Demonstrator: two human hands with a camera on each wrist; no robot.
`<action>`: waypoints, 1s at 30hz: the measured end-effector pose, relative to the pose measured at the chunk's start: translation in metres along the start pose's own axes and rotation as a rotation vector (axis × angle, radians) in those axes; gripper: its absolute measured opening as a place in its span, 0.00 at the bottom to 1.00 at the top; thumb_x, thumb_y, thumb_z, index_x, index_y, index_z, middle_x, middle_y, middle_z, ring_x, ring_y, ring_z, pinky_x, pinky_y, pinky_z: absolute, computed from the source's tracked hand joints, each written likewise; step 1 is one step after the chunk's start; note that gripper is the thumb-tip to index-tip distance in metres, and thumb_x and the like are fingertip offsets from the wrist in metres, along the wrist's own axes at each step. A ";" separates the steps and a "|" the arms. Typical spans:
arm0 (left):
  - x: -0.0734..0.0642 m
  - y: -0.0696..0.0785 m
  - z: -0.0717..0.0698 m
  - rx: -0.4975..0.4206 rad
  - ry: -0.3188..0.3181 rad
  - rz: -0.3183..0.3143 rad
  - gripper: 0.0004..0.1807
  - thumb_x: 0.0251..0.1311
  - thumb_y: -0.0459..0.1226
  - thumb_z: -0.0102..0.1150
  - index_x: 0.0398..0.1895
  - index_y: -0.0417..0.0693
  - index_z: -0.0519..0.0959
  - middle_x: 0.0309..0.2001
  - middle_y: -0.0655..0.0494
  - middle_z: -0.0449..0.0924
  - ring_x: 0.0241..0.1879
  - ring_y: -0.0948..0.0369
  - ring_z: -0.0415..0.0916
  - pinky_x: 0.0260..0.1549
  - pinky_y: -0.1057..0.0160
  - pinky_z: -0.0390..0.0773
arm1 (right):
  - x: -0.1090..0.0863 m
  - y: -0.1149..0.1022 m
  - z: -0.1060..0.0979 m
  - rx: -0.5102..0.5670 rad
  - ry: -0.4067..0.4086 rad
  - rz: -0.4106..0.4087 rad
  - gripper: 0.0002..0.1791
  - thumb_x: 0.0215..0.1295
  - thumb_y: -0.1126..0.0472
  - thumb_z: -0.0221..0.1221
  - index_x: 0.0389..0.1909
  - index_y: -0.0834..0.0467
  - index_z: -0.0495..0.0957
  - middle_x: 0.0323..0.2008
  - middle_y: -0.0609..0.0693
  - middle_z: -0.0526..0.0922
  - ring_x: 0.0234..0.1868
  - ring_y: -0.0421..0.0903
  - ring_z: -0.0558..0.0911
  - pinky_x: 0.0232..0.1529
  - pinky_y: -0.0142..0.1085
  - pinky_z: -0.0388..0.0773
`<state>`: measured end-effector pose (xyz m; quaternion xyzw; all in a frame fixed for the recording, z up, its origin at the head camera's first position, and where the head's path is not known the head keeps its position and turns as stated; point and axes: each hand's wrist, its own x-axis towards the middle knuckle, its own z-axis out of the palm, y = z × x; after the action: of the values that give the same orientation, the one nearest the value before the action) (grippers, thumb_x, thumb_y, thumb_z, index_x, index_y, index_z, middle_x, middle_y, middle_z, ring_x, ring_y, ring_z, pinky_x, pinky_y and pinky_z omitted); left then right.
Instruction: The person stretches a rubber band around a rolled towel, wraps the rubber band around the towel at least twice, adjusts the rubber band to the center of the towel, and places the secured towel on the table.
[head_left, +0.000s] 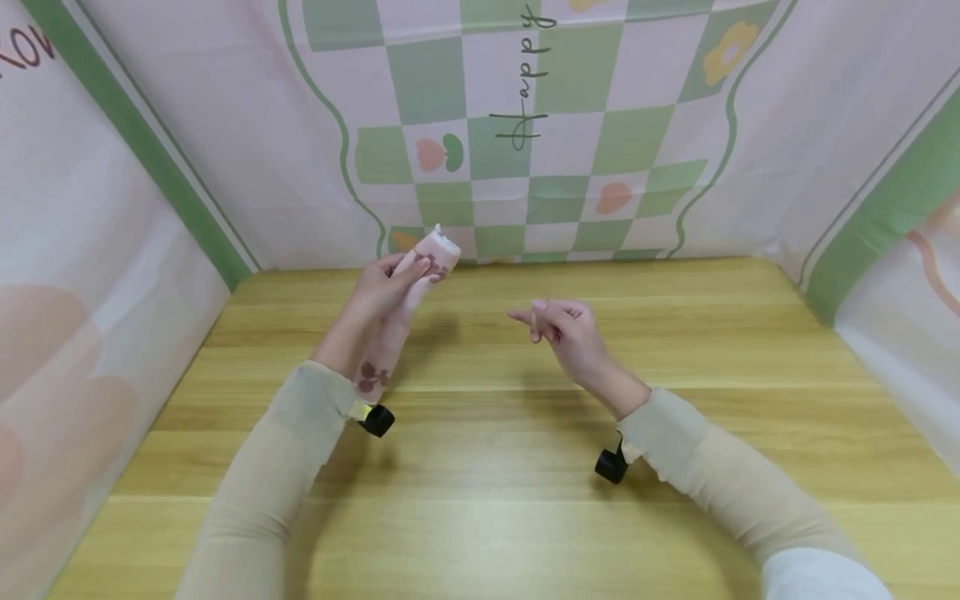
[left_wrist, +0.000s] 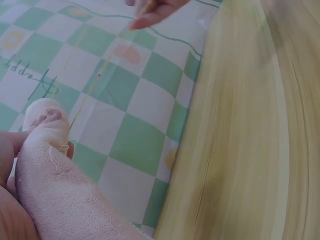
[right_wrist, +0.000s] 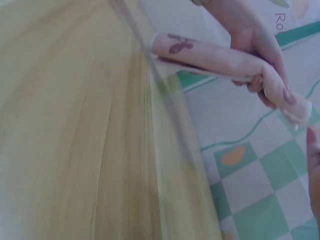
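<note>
A rolled pink towel [head_left: 397, 325] with dark red-brown motifs is held at its upper end by my left hand [head_left: 378, 287], thumb across the front. It slants up above the table, with loose pale threads [left_wrist: 59, 157] near the gripped end. To the right, my right hand [head_left: 573, 337] hovers apart from the towel with its index finger pointing left and the other fingers bent. Between towel and right hand, a thin yellowish line [left_wrist: 92, 87] shows in the left wrist view; what it is, and whether the right fingers hold it, is unclear.
The wood-grain table [head_left: 480, 500] lies below both hands. A pale cloth backdrop [head_left: 585, 142] with green checks rises at the table's far edge, and cloth walls stand at both sides. Small black wrist cameras [head_left: 611, 467] hang beneath the sleeves.
</note>
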<state>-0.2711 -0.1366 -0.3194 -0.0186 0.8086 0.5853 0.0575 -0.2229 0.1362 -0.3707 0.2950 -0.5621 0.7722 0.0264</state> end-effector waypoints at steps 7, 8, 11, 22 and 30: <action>-0.001 0.003 0.009 -0.021 -0.022 -0.009 0.29 0.72 0.51 0.60 0.68 0.45 0.76 0.58 0.44 0.78 0.41 0.60 0.75 0.37 0.69 0.77 | 0.006 0.001 0.006 0.111 -0.201 -0.124 0.17 0.67 0.70 0.36 0.17 0.59 0.62 0.15 0.52 0.61 0.20 0.47 0.65 0.52 0.43 0.79; -0.002 0.004 0.010 -0.021 -0.026 -0.002 0.28 0.72 0.51 0.60 0.68 0.45 0.76 0.58 0.44 0.78 0.41 0.60 0.74 0.37 0.69 0.77 | 0.007 0.000 0.007 0.145 -0.238 -0.095 0.17 0.65 0.71 0.34 0.20 0.59 0.66 0.17 0.51 0.62 0.21 0.48 0.65 0.52 0.43 0.79; -0.001 0.004 0.015 -0.020 -0.034 0.032 0.28 0.72 0.51 0.60 0.67 0.45 0.77 0.56 0.45 0.79 0.40 0.60 0.74 0.35 0.69 0.76 | 0.011 -0.002 0.009 0.273 -0.327 0.021 0.25 0.63 0.74 0.31 0.31 0.57 0.78 0.20 0.48 0.67 0.24 0.46 0.69 0.54 0.41 0.77; -0.001 0.005 0.032 -0.045 0.027 0.066 0.24 0.72 0.50 0.61 0.62 0.45 0.80 0.45 0.48 0.80 0.34 0.61 0.75 0.32 0.68 0.77 | 0.026 0.002 0.019 0.685 0.024 0.309 0.27 0.74 0.76 0.34 0.56 0.60 0.80 0.29 0.50 0.80 0.25 0.42 0.77 0.49 0.37 0.78; -0.001 0.005 0.035 -0.039 0.024 0.122 0.24 0.72 0.48 0.60 0.65 0.46 0.78 0.52 0.44 0.80 0.42 0.56 0.77 0.40 0.63 0.79 | 0.038 0.002 0.032 0.906 0.422 0.342 0.27 0.81 0.70 0.33 0.78 0.60 0.57 0.35 0.50 0.78 0.23 0.39 0.73 0.42 0.33 0.78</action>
<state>-0.2683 -0.1018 -0.3256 0.0227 0.7974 0.6029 0.0116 -0.2408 0.0960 -0.3475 0.0190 -0.1945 0.9737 -0.1173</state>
